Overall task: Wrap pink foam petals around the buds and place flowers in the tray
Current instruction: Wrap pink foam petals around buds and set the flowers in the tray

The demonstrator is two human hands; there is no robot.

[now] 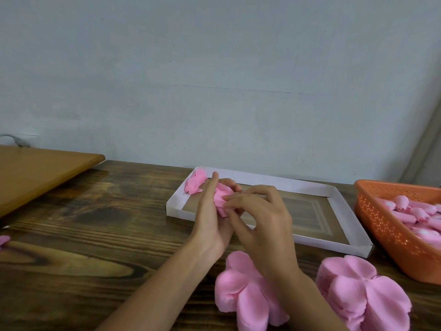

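The person shows as two bare forearms and the grips at their ends. The left forearm (157, 290) and the right forearm (305, 297) are slim and uncovered right down to the lower edge of the view (which cuts them off below the elbow). The left grip (211, 224) and the right grip (267, 223) have long, slender fingers.
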